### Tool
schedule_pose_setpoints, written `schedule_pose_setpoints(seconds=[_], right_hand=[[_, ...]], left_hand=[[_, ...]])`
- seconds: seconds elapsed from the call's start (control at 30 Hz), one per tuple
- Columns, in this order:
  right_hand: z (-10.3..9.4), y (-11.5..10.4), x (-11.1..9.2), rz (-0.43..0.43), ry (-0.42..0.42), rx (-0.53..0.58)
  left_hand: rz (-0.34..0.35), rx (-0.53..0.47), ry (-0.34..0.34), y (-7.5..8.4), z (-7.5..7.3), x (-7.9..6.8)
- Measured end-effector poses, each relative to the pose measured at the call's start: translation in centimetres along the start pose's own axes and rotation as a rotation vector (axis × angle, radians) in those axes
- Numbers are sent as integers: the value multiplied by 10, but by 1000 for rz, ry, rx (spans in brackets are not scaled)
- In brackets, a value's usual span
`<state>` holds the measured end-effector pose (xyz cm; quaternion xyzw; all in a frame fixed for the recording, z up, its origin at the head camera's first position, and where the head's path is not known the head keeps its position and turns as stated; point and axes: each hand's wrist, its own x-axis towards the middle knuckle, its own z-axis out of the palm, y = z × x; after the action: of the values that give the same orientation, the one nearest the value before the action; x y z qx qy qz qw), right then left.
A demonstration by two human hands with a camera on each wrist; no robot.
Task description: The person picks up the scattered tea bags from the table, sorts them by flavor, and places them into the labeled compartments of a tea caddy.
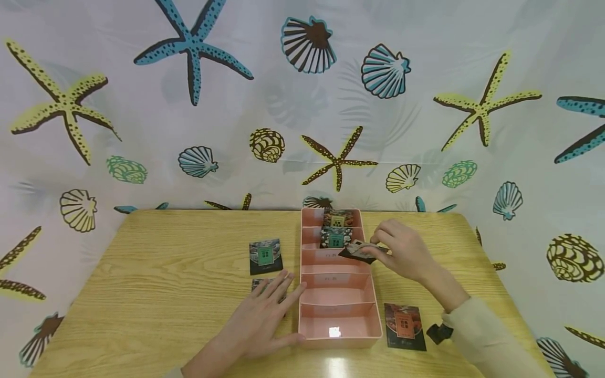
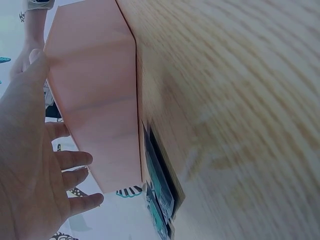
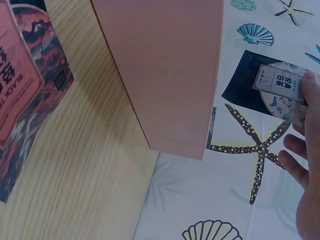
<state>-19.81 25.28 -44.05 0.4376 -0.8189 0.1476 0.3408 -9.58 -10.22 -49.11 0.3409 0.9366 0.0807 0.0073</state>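
A long pink divider box (image 1: pixel 337 291) stands on the table. My right hand (image 1: pixel 404 252) pinches a tea packet (image 3: pixel 280 85) with a white label by one end, above the box's middle compartment. Beside the box's left wall is my left hand (image 1: pixel 257 320), fingers spread and fairly straight, with fingertips and thumb at the rim. In the two far compartments sit a yellow-label tea packet (image 1: pixel 337 219) and a green-label tea packet (image 1: pixel 336 240). Another green-label packet (image 1: pixel 266 256) lies left of the box. A further packet (image 1: pixel 259 283) is partly hidden under my left fingers.
A red-label black tea packet (image 1: pixel 405 327) lies right of the box's near end. Next to it, by the right sleeve (image 1: pixel 491 336), is a small black object (image 1: pixel 439 333). Behind the wooden table (image 1: pixel 179 262) hangs a cloth (image 1: pixel 227 115) printed with starfish and shells.
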Motion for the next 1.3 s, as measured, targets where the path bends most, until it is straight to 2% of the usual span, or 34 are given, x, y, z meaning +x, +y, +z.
schedule_pose_setpoints(seconds=[0.53,0.73,1.0,1.3], right_hand=[[25,-5,2,-27,-67,14],[32,-6,0,-30,-101,50],[45,-7,-6,-64,-101,73],[53,-10,-8,-63,-127,69]], left_hand=[[4,33,-11,-1,0,1],[-9,18,-20,0,0,0],[-8,9,-16,-1,0,0],[-7,10,-13,-1,1,0]])
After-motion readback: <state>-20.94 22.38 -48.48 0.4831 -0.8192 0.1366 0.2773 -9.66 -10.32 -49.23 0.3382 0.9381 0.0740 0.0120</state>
